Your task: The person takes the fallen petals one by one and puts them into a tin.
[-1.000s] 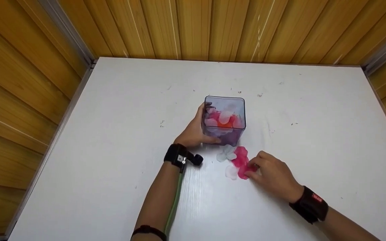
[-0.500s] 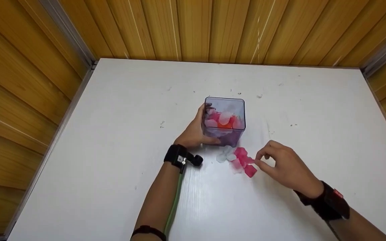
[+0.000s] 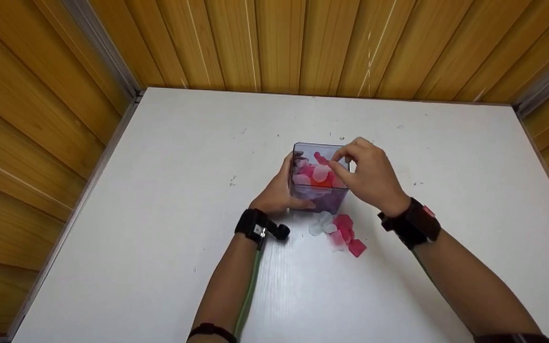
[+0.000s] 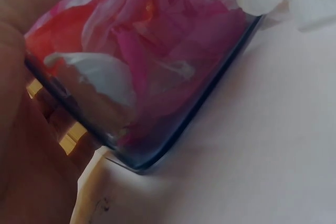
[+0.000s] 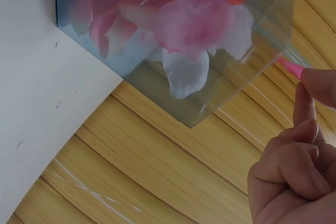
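Observation:
A clear, bluish square plastic box (image 3: 321, 200) stands on the table, partly filled with pink, red and white artificial petals (image 5: 194, 22). My left hand (image 3: 277, 193) grips the box round its left side, thumb across the near face. Over the open top, my right hand (image 3: 367, 174) pinches a deep pink petal (image 3: 321, 158) between thumb and forefinger; in the right wrist view the petal shows at the fingertips beside the box rim. Just in front of the box lie several loose petals, with pink ones (image 3: 343, 228) on the right and white ones (image 3: 322, 225) on the left.
The white table (image 3: 160, 214) has small dark marks on its surface. Yellow wood-look panels (image 3: 274, 47) rise behind it and along both sides. Each wrist wears a black strap, and the left wrist's camera (image 3: 281, 232) sits close to the loose petals.
My right hand has picked up a pink petal from the loose pile and carried it up and left, over the box opening. My left hand still holds the box in place.

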Motion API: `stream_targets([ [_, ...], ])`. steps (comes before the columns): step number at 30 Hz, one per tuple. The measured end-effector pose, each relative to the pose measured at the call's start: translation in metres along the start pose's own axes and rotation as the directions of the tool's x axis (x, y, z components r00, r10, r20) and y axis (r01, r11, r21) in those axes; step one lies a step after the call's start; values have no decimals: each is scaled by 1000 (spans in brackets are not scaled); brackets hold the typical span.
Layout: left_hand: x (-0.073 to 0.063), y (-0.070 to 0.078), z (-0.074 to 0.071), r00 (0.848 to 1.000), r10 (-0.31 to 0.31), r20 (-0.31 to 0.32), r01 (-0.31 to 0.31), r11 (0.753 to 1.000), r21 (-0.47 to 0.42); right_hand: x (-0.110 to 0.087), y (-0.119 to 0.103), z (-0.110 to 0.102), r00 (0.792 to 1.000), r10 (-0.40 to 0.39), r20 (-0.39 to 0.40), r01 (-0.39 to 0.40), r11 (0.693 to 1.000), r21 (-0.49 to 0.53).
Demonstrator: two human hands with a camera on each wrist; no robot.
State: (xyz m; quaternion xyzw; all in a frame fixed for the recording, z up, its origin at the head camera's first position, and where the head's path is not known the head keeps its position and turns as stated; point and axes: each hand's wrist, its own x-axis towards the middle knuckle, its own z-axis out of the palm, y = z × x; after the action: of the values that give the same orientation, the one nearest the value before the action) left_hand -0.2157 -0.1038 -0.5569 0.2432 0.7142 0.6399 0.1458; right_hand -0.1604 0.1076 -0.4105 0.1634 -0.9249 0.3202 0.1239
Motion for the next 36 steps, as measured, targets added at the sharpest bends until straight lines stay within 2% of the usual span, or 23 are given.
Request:
stream_targets([
  [4,0,0,0,1000,10,1,-10,1000,22,16,0,10,999,39,22,-39,999,-29],
  [8,2,1,2,1000,14,4,-14,1000,19,10,2,4,999,48,23,-47,998,-35],
  [13,4,3,2,1000,11,-1,-10,1000,29,-17,9,-17,999,-2,-34,0,997,-78],
  [16,3,5,1,1000,9,1,-9,1000,28,-41,16,-29,997,-33,-76,23,992,-122],
  [18,1,7,0,1000,7,1,-7,1000,21,-60,23,-32,997,-34,-76,22,989,-148],
  [20,0,8,-1,1000,2,-1,-2,1000,14,-80,30,-30,999,-11,-38,4,985,-171],
  [22,-1,9,-3,1000,-3,0,3,1000,12,-101,37,-24,999,36,37,-28,982,-188],
  [26,-1,10,-4,1000,-1,-2,1,1000,17,-134,50,-6,976,117,186,-76,974,-214],
  [28,0,9,-5,1000,2,-6,-2,1000,20,-143,53,3,971,108,213,-60,973,-221],
  [31,0,8,-4,1000,-1,-10,1,999,41,-148,55,12,980,41,196,9,968,-249],
  [36,1,7,-1,1000,-2,-11,3,998,69,-148,54,19,980,-66,188,127,936,-329],
])
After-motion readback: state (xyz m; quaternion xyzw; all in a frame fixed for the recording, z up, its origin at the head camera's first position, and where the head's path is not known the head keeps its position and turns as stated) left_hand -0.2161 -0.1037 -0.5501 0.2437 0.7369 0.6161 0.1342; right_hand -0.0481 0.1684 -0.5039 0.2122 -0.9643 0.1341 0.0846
